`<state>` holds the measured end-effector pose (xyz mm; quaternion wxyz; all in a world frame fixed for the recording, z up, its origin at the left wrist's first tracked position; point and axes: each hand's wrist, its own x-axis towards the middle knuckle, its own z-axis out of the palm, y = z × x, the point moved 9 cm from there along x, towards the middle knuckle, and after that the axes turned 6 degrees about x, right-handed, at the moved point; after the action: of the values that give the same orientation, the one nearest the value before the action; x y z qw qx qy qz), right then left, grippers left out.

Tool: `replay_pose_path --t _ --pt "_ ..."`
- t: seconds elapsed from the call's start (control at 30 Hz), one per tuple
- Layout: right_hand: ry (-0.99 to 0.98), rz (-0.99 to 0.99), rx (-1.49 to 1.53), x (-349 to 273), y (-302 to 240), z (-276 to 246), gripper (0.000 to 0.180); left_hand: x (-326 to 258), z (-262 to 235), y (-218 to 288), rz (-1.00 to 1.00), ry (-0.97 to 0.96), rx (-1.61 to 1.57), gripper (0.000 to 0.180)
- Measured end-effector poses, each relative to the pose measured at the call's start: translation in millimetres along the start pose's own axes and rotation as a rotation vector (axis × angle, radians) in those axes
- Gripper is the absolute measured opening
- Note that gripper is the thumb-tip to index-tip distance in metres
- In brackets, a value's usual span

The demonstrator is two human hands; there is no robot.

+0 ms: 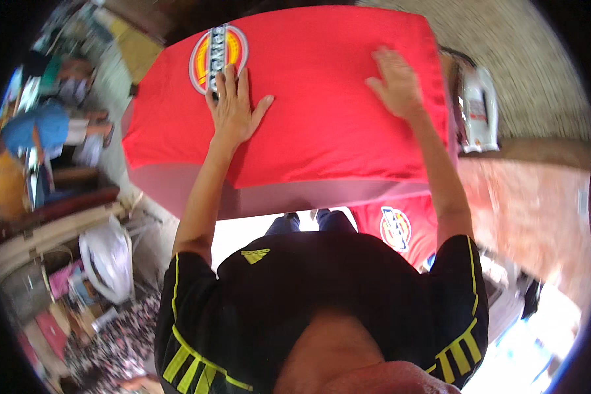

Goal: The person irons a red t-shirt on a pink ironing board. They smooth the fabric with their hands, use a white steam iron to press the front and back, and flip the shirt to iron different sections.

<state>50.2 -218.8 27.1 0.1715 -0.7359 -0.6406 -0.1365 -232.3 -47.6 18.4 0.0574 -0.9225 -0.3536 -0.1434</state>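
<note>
I see the red cloth (315, 98) spread over the pink surface (177, 187), upper centre of frame. Left hand (233, 111) is flat on it, fingers splayed, gripping nothing, fingertips at the lower edge of the round badge (218, 54), upper left of centre. Right hand (397, 85), upper right of centre, also unclenched and holding nothing; blurred, can't confirm contact. I see a white handled item (479, 108) right of the surface, second red cloth (423, 226) below right of centre.
</note>
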Motion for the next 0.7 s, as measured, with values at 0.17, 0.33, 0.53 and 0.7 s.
replay_pose_path --t 0.17,0.33,0.53,0.7 --pt "0.074 0.29 -0.175 33 82 11 0.066 9 6 -61 -0.358 0.111 0.12 0.088" --pt "-0.035 0.02 -0.047 40 -84 26 0.069 -19 -9 -35 -0.207 0.057 0.086 0.088" --pt "-0.297 -0.298 0.298 42 -203 34 0.067 -62 -5 -172 -0.504 0.097 0.143 0.081" --pt "-0.386 -0.553 0.512 64 -287 50 0.054 -109 -36 -282 -0.647 0.235 0.184 0.071"
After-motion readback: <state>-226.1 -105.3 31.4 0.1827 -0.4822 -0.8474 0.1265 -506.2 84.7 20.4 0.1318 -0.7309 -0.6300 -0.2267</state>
